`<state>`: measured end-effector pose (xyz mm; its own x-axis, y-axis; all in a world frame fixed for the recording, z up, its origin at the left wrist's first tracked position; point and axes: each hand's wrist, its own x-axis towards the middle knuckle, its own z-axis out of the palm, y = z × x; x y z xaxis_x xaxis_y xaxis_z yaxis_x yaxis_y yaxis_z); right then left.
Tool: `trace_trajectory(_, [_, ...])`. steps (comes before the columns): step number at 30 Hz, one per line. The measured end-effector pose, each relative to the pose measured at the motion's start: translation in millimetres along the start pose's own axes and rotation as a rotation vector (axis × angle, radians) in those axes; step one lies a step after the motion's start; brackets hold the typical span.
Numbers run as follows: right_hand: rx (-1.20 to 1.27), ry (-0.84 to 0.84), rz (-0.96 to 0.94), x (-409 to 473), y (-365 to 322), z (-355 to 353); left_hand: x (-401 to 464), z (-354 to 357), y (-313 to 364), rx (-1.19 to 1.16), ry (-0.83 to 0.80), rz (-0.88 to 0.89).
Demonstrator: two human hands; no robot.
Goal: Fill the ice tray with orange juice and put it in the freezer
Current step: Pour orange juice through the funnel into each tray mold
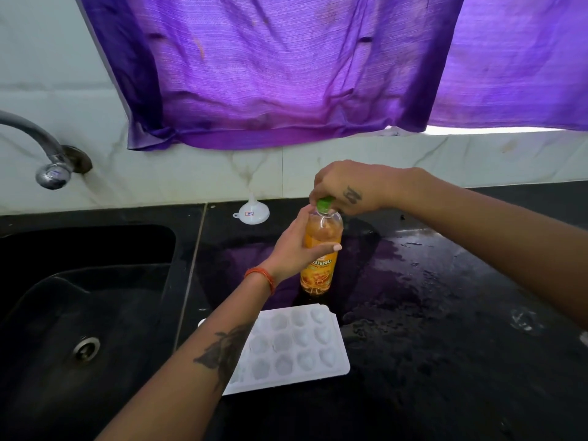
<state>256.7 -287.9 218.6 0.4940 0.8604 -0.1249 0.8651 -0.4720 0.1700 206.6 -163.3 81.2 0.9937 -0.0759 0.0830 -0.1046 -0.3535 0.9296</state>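
An orange juice bottle (319, 268) stands upright on the black counter (445, 313). My left hand (294, 246) is wrapped around its upper body. My right hand (346, 187) comes from above with its fingers closed on the green cap (324, 205). A white ice tray (302, 342) with several empty round cells lies flat on the counter in front of the bottle, partly covered by my left forearm.
A white funnel (251, 210) sits upside down at the back wall. A black sink (82, 300) with a drain lies to the left, under a metal tap (47, 154). The counter to the right is wet. A purple curtain (286, 74) hangs above.
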Motion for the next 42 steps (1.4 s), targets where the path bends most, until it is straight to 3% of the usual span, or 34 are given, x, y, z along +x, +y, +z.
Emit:
trace_trajectory(4, [0.055,0.059,-0.076,-8,7,-1,0,0,0,-0.013,-0.012,-0.008])
trace_trajectory(10, [0.232,0.072,-0.018,-11,10,6,1,0,-1,-0.024,-0.022,-0.004])
trace_trajectory(14, [0.139,0.017,0.166,-4,10,8,1,0,0,-0.02,-0.035,0.004])
trace_trajectory(18, [0.117,0.038,0.121,0,5,-3,1,0,0,-0.04,-0.026,0.007])
trace_trajectory(22, [0.304,0.223,0.169,-15,12,-20,1,0,-2,-0.064,-0.029,0.01])
trace_trajectory(26, [0.598,0.434,0.397,-47,20,23,-4,5,-7,-0.11,0.039,0.026])
trace_trajectory(30, [0.661,0.232,0.71,-63,-7,137,-16,11,-21,-0.155,0.182,-0.025])
trace_trajectory(33, [0.769,0.131,0.794,-63,-39,198,-23,10,-34,-0.177,0.156,-0.076])
trace_trajectory(39, [0.7,-0.006,0.724,-58,-44,220,-28,1,-48,-0.165,0.032,-0.16])
trace_trajectory(42, [0.889,0.137,0.69,-54,-41,202,-27,-17,-61,-0.065,-0.003,-0.202])
